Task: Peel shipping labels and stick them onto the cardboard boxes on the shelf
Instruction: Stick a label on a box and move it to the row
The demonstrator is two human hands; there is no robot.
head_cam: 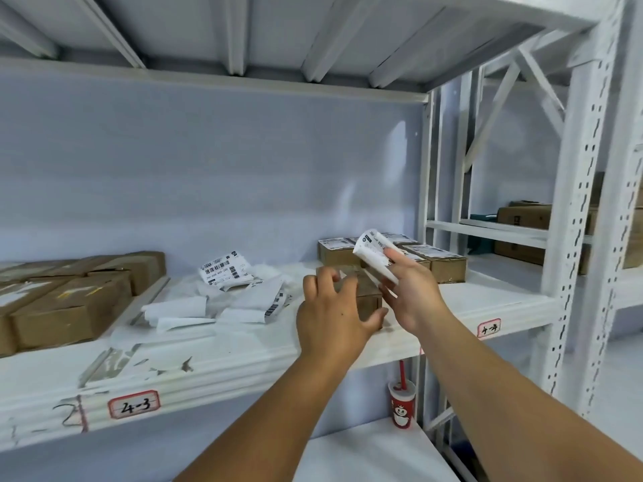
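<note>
**Label held ready over a small box on a warehouse shelf**

Nearest the viewer, two bare forearms reached up and forward to a white metal shelf, whose front edge carried a handwritten tag reading "4-3". A red paper cup with a straw stood on the level below.

On the shelf, the left hand was cupped over a small box of plain brown cardboard. Its fingers were spread and curved over the top, and its thumb was hooked round the near right corner, gripping the box in place.

Just right of it and a little higher, the right hand pinched a curled white label between thumb and fingers. The printed side faced up and the label hung just above the box without touching it. Whether its backing was already off could not be told.

To do this step well, the left hand would likely need to slide clear of the box top while still steadying it. The label should go down one edge first and then be smoothed flat, so that the curl did not trap creases.

Behind the hands sat a cluster of labelled boxes. To the left lay a heap of loose paper strips, some with barcodes. Further left were larger brown boxes, and a pale wall lay beyond.
</note>
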